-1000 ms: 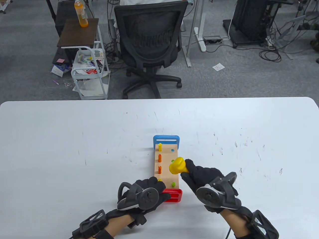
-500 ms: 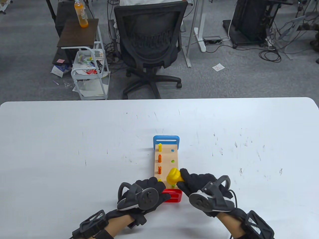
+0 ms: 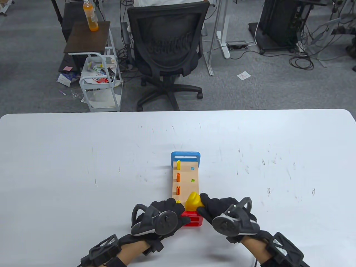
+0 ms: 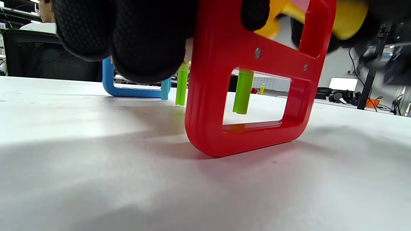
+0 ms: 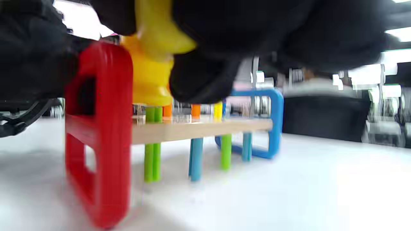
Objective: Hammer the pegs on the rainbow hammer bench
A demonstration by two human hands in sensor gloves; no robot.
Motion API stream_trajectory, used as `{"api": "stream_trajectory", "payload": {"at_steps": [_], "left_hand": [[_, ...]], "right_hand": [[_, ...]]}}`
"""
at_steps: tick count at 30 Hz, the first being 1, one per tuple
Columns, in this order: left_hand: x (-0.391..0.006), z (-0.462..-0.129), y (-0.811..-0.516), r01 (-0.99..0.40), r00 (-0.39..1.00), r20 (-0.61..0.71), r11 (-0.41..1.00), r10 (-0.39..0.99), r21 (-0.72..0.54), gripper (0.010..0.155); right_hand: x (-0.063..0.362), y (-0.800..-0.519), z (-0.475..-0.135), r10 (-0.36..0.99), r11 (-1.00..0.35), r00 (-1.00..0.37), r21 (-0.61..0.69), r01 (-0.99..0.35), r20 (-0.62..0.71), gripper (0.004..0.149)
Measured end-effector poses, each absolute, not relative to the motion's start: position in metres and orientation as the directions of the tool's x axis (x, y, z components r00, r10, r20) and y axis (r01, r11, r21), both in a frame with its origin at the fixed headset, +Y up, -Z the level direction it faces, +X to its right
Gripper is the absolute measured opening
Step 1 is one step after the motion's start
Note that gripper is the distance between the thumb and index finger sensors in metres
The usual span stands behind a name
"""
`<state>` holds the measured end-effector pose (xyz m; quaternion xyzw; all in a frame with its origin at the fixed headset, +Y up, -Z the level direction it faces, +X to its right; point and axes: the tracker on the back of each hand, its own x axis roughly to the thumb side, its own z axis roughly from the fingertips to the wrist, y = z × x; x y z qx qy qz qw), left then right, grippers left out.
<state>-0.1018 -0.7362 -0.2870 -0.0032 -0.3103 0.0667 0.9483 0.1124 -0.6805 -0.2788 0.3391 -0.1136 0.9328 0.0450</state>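
Note:
The hammer bench (image 3: 185, 180) is a wooden plank between a blue end (image 3: 185, 155) and a red end (image 3: 193, 218), lying lengthwise on the white table. Yellow and orange pegs (image 3: 178, 175) stand up along its left row; the right row's pegs (image 3: 192, 180) sit nearly flush. My right hand (image 3: 222, 212) grips the yellow hammer (image 3: 193, 202), whose head is down on the nearest right green peg (image 5: 153, 115). My left hand (image 3: 162, 215) holds the red end (image 4: 231, 96) and the plank's near left corner.
The table (image 3: 83, 167) stretches wide on both sides of the bench. Beyond its far edge stand a black office chair (image 3: 167, 47) and a white cart (image 3: 100, 80) on the floor.
My right hand swung the hammer down and toward me, from above the middle right of the plank onto the nearest right green peg. My left hand and the bench stayed put.

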Motion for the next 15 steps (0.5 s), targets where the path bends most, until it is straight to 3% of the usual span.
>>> {"api": "stream_trajectory", "payload": {"at_steps": [1, 5, 8, 11, 13, 14, 15], "left_hand": [[-0.102, -0.287, -0.736, -0.125, 0.798, 0.588, 0.991, 0.129, -0.048, 0.06], [-0.102, -0.287, -0.736, -0.125, 0.798, 0.588, 0.991, 0.129, -0.048, 0.06], [-0.102, -0.287, -0.736, -0.126, 0.798, 0.588, 0.991, 0.131, -0.05, 0.06], [-0.102, -0.287, -0.736, -0.125, 0.798, 0.589, 0.991, 0.131, -0.051, 0.06], [-0.102, -0.287, -0.736, -0.126, 0.798, 0.587, 0.991, 0.132, -0.052, 0.06], [-0.102, -0.287, -0.736, -0.125, 0.8, 0.586, 0.991, 0.131, -0.05, 0.06], [-0.102, -0.287, -0.736, -0.123, 0.799, 0.587, 0.991, 0.13, -0.051, 0.06]], "right_hand": [[0.116, -0.669, -0.277, -0.029, -0.914, -0.751, -0.321, -0.247, 0.66, 0.06], [0.125, -0.628, -0.273, 0.055, -0.835, -0.744, -0.378, -0.4, 0.666, 0.06], [0.132, -0.616, -0.268, 0.047, -0.777, -0.754, -0.45, -0.44, 0.655, 0.06], [0.127, -0.645, -0.272, 0.03, -0.799, -0.749, -0.435, -0.416, 0.661, 0.06], [0.114, -0.711, -0.281, -0.096, -0.978, -0.758, -0.204, -0.05, 0.646, 0.062], [0.127, -0.71, -0.275, 0.002, -0.928, -0.819, -0.304, -0.215, 0.574, 0.062], [0.117, -0.696, -0.29, 0.208, -0.921, -0.676, -0.091, -0.378, 0.706, 0.06]]}}
